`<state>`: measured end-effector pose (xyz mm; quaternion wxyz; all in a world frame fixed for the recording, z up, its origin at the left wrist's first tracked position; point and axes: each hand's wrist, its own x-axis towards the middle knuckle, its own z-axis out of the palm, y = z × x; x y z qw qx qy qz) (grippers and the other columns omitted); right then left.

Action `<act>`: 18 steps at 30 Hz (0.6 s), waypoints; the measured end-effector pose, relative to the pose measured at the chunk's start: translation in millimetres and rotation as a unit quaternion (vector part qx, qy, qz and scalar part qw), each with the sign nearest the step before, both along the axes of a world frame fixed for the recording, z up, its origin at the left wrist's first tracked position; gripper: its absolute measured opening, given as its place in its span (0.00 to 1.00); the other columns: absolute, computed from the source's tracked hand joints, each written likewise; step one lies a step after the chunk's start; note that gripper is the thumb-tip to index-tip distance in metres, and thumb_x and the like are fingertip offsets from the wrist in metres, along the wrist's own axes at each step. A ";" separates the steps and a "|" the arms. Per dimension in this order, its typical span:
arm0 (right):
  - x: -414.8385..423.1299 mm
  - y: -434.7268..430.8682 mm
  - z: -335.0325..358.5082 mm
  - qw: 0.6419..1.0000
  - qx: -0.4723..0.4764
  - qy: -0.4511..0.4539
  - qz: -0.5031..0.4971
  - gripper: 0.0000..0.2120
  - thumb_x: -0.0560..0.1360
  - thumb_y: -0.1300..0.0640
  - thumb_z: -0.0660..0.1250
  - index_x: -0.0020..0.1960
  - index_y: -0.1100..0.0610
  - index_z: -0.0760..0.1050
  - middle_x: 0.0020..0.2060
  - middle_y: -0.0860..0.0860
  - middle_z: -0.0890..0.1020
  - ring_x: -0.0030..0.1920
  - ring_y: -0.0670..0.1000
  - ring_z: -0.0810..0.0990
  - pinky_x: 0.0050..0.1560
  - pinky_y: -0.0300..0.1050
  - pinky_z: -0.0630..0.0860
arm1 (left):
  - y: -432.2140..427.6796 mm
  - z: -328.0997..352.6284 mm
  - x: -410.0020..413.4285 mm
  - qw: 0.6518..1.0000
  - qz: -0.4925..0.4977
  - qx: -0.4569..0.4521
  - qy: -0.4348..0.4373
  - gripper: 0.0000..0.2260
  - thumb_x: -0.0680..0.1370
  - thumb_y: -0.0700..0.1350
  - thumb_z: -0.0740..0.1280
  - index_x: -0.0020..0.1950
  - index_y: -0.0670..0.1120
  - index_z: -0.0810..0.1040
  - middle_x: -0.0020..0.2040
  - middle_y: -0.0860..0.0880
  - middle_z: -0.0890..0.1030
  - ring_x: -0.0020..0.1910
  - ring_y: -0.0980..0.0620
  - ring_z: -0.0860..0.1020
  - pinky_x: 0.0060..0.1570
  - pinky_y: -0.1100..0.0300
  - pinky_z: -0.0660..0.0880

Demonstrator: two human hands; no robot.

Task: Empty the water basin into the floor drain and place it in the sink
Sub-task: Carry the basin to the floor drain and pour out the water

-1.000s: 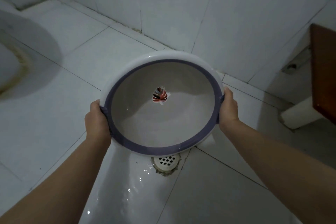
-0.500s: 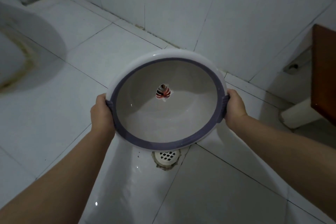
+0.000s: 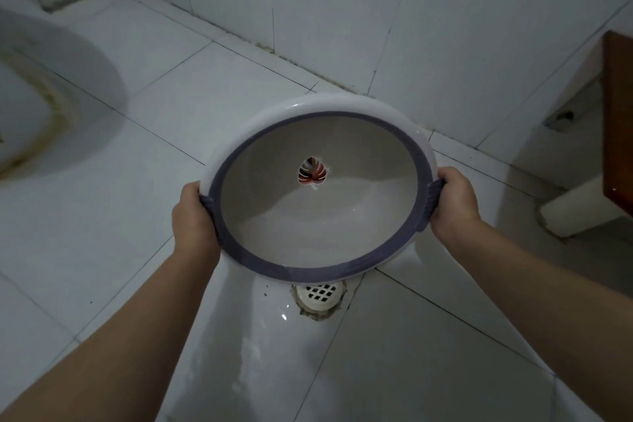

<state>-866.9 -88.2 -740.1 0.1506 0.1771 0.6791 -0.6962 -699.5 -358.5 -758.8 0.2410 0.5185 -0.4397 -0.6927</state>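
Observation:
A round white basin (image 3: 318,216) with a purple rim band and a leaf sticker on its bottom hangs in the air, tilted with its inside toward me. My left hand (image 3: 193,216) grips its left rim and my right hand (image 3: 454,202) grips its right rim. Directly below the basin's near edge lies the white grated floor drain (image 3: 320,296). A wet, shiny streak of water covers the floor tile around and in front of the drain. The basin's inside looks nearly drained; a thin film may sit at its low edge.
White tiled floor (image 3: 102,216) and white tiled wall (image 3: 342,10) meet behind the basin. A white squat toilet pan (image 3: 30,106) with stained edges lies at the left. A brown wooden edge (image 3: 618,120) and a white pipe (image 3: 579,209) stand at the right.
The basin and both hands have shifted slightly to the right and a little away from me. The drain shows more fully below the basin's edge.

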 end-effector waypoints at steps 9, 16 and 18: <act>3.1 5.0 -0.6 0.999 0.001 -0.015 -0.035 0.21 0.68 0.56 0.57 0.17 0.51 0.59 0.13 0.44 0.63 0.15 0.45 0.60 0.21 0.37 0.57 | 0.6 -0.6 -0.2 0.999 -0.007 0.018 0.046 0.19 0.67 0.49 0.58 0.14 0.49 0.65 0.14 0.56 0.67 0.15 0.58 0.65 0.27 0.61 0.60; 8.9 14.2 -0.5 0.999 -0.017 -0.019 -0.040 0.13 0.64 0.56 0.58 0.23 0.53 0.59 0.15 0.45 0.65 0.19 0.47 0.64 0.25 0.39 0.60 | 3.5 0.2 6.7 0.996 -0.008 0.004 0.092 0.22 0.71 0.46 0.57 0.15 0.49 0.69 0.15 0.57 0.69 0.16 0.59 0.68 0.20 0.71 0.63; 10.4 14.0 1.4 0.999 -0.019 -0.019 -0.034 0.15 0.63 0.57 0.58 0.19 0.51 0.59 0.15 0.45 0.65 0.19 0.48 0.63 0.27 0.42 0.59 | 4.3 0.8 8.8 0.995 0.001 0.008 0.097 0.22 0.71 0.45 0.57 0.15 0.49 0.68 0.15 0.56 0.69 0.16 0.59 0.67 0.20 0.72 0.63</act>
